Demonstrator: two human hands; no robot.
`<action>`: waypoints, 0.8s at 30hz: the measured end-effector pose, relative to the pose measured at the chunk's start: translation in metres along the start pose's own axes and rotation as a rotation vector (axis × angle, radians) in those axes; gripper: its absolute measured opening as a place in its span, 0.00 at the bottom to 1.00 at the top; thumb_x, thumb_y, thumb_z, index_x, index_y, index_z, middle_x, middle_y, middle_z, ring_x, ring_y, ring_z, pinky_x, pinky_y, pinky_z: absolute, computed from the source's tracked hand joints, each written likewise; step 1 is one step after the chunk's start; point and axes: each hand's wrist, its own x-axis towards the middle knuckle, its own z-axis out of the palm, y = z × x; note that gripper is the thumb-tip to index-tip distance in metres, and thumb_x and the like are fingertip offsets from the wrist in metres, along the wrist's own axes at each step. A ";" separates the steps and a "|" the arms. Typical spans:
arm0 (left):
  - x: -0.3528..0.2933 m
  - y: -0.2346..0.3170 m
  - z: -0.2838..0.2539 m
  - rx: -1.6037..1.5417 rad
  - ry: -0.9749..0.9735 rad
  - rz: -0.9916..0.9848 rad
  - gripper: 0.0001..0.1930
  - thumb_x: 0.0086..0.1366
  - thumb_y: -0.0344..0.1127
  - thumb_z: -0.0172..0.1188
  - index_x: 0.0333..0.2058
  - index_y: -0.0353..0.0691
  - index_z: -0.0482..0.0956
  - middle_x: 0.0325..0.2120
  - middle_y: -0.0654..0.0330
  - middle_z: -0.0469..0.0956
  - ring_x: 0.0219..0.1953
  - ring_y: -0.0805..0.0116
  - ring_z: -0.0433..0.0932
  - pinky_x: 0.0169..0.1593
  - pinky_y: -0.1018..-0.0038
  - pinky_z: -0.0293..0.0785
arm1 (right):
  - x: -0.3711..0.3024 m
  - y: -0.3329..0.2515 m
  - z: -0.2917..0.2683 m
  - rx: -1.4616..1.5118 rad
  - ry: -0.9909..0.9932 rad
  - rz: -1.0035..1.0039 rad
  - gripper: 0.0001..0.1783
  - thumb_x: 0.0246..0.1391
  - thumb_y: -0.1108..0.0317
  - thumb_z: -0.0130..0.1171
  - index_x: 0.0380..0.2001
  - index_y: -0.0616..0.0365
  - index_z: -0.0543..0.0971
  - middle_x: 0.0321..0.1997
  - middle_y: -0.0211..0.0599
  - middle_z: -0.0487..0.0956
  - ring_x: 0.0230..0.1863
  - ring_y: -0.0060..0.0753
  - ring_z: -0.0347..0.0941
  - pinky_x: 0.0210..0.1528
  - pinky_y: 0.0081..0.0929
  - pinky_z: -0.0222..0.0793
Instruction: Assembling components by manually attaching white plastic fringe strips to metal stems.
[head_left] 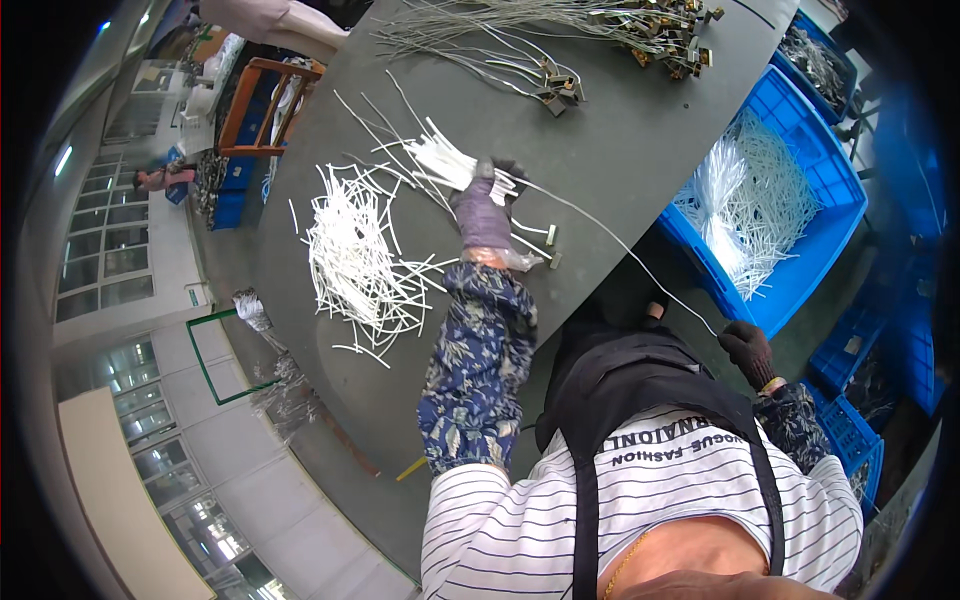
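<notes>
My left hand (482, 212), in a purple-grey glove, is closed round a bunch of thin white tubes (438, 158) just above the grey table. Low by my right side, my right hand (750, 352) in a dark glove is closed on the end of a long pale wire (626, 250). That wire runs in a loose curve between both hands, over the table edge. Two wires with small pale end pieces (551, 236) stick out beside my left hand. Left of it lies a loose heap of short white tubes (352, 250).
Wires with brassy metal end pieces (665, 35) lie at the table's (610, 130) far side. To the right stands a blue crate (835, 235) holding white tubes and a tied clear bundle. More blue crates (850, 440) stand behind it. A wooden chair (262, 105) is at the far left.
</notes>
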 end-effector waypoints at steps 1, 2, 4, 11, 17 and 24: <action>0.002 0.005 -0.003 0.000 0.003 -0.001 0.12 0.62 0.37 0.60 0.35 0.31 0.77 0.26 0.53 0.79 0.26 0.60 0.80 0.33 0.63 0.81 | -0.001 -0.004 0.001 -0.005 -0.001 0.069 0.12 0.47 0.61 0.59 0.25 0.61 0.77 0.20 0.30 0.72 0.22 0.23 0.67 0.25 0.26 0.62; 0.006 0.011 -0.004 -0.076 0.147 -0.040 0.12 0.62 0.38 0.60 0.35 0.32 0.77 0.27 0.53 0.80 0.28 0.60 0.80 0.35 0.63 0.81 | -0.004 -0.003 -0.001 -0.013 0.001 0.145 0.12 0.47 0.61 0.59 0.25 0.61 0.77 0.20 0.30 0.71 0.21 0.23 0.66 0.24 0.25 0.62; 0.027 0.020 -0.033 -0.198 0.057 0.039 0.14 0.62 0.43 0.60 0.35 0.36 0.77 0.28 0.55 0.80 0.32 0.61 0.80 0.40 0.62 0.80 | -0.007 0.011 -0.005 -0.022 0.001 0.136 0.12 0.46 0.61 0.60 0.25 0.61 0.77 0.19 0.29 0.71 0.20 0.22 0.65 0.23 0.25 0.61; 0.047 0.064 -0.032 -0.209 0.279 0.105 0.11 0.66 0.39 0.55 0.35 0.35 0.75 0.26 0.54 0.79 0.25 0.60 0.80 0.32 0.63 0.82 | -0.004 0.022 -0.005 -0.035 0.034 0.120 0.11 0.46 0.63 0.60 0.25 0.60 0.77 0.18 0.28 0.70 0.18 0.21 0.64 0.20 0.24 0.58; 0.041 0.071 -0.027 -0.113 0.276 0.149 0.11 0.66 0.38 0.54 0.37 0.33 0.72 0.26 0.52 0.79 0.23 0.60 0.79 0.29 0.64 0.82 | -0.003 0.014 -0.010 -0.024 0.043 0.121 0.10 0.47 0.64 0.60 0.25 0.60 0.77 0.18 0.28 0.70 0.18 0.21 0.64 0.20 0.24 0.58; 0.017 0.053 -0.019 -0.111 0.180 -0.006 0.12 0.65 0.38 0.57 0.41 0.37 0.72 0.34 0.50 0.78 0.28 0.61 0.80 0.31 0.68 0.81 | -0.010 0.012 -0.007 0.018 -0.008 0.113 0.10 0.47 0.63 0.60 0.27 0.59 0.77 0.18 0.28 0.71 0.18 0.20 0.64 0.20 0.22 0.58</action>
